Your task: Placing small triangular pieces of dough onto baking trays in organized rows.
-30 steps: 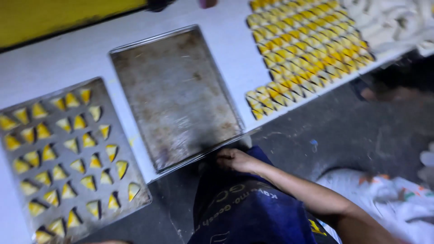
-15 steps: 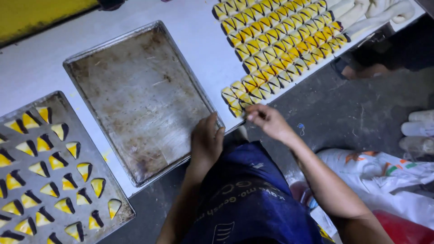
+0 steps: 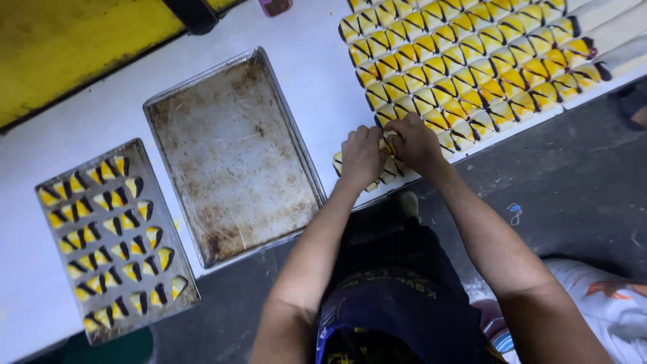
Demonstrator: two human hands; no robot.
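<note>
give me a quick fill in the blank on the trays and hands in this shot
1. The middle tray holds ____ pastries.
2. Both the left hand and the right hand rest on the yellow pastries at the table's ____ edge.
3. The filled tray lies to the ____ of the middle tray.
4. The pastries are yellow with ____ stripes.

Missing words: no; near; left; dark
</note>
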